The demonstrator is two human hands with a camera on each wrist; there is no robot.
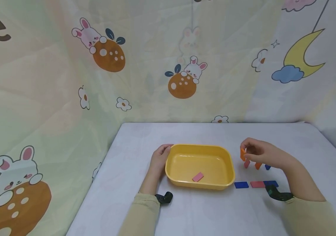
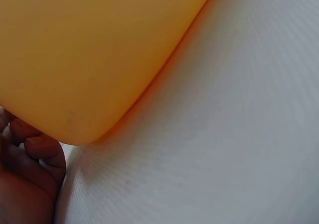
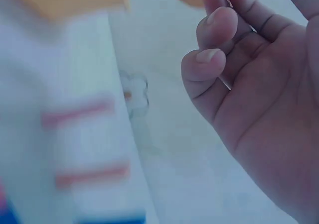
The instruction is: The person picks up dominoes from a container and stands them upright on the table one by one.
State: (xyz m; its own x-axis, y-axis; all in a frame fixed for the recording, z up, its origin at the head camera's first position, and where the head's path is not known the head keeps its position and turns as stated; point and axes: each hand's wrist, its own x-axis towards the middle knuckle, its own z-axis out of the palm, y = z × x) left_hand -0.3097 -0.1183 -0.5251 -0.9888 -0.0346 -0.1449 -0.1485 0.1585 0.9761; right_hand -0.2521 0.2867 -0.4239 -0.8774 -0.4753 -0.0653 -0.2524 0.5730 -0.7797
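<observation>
In the head view my right hand pinches an orange domino-like block between thumb and fingers, above the table to the right of the yellow tray. The right wrist view shows part of that orange block at its top edge, by the fingertips. My left hand holds the tray by its left end; its curled fingers show beside the tray's corner in the left wrist view. One pink block lies flat inside the tray. Under the right hand, a pink block, an orange block and a blue block stand upright.
Nearer me, right of the tray, a blue block, a pink block and another blue block lie flat in a row. A white cloth covers the table. Behind it hangs a patterned curtain.
</observation>
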